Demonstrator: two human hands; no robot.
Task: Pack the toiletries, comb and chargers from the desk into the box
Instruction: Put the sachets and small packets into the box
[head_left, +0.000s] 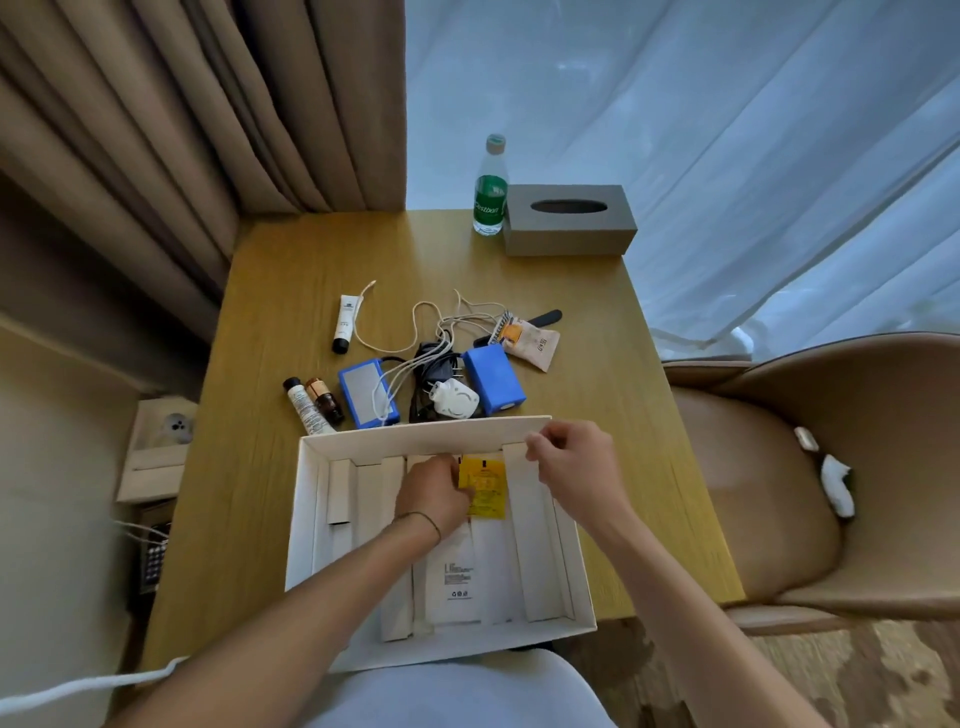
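Observation:
An open white box (307, 499) lies at the desk's near edge. My left hand (431, 493) is inside it, fingers on a yellow sachet (485, 488). My right hand (571, 460) pinches the box's far wall near its right end. Beyond the box lie a white tube (346, 322), a small white tube (306, 408) beside a brown bottle (324, 397), two blue charger blocks (366, 392) (493, 379), a white plug (454, 397) with tangled cables (441, 332), and a black comb (545, 315) partly under a beige sachet (532, 340).
At the back of the wooden desk (260, 322) stand a green-labelled water bottle (490, 192) and a grey tissue box (569, 221). A tan chair (779, 467) stands to the right. Curtains hang behind, and a side shelf sits at the left.

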